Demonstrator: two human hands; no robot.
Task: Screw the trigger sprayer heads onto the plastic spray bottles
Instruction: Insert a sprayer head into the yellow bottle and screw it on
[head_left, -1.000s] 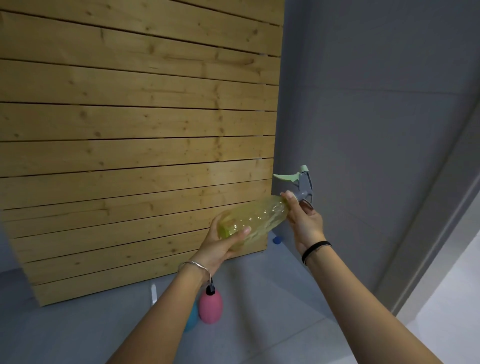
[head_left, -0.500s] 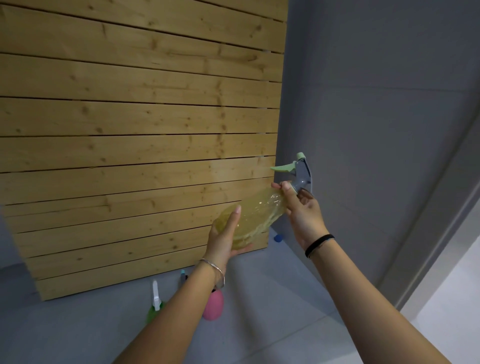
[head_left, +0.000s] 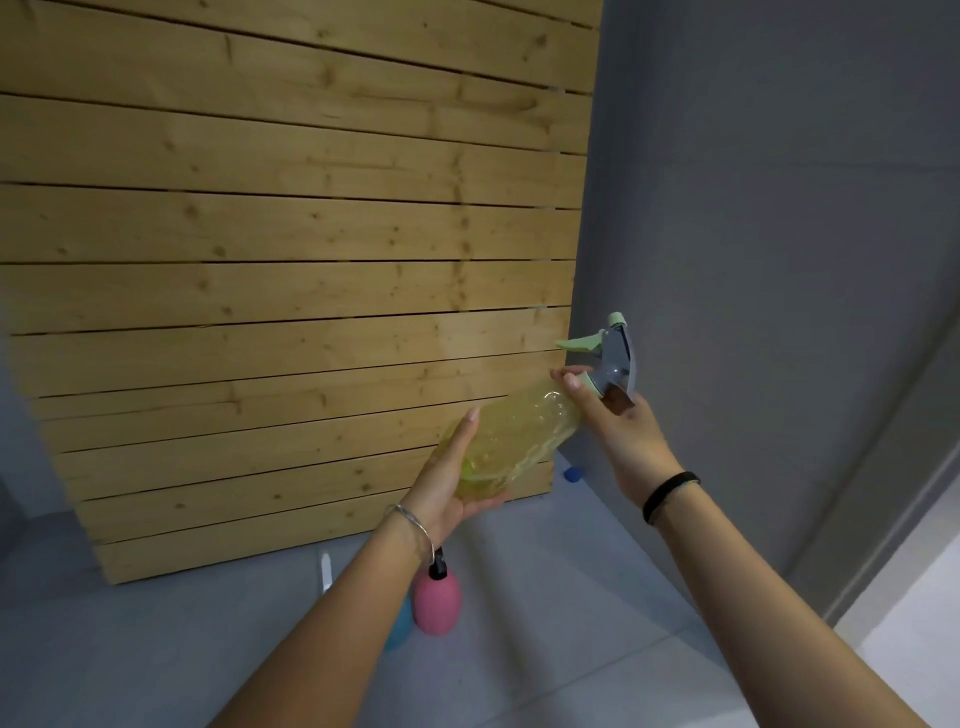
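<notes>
Left hand (head_left: 447, 480) cups the base of the yellow spray bottle (head_left: 511, 441) with fingers loosely extended along it, bottle tilted neck-up toward the right hand (head_left: 621, 431), whose thumb and fingertips (head_left: 571, 382) pinch the collar of the grey-green trigger sprayer head (head_left: 610, 358) at the neck.

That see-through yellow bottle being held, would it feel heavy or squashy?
The translucent yellow plastic spray bottle looks empty, so probably light. Its thin ribbed wall would likely give under a squeeze. Laid on the grey floor, its rounded body might roll.
</notes>
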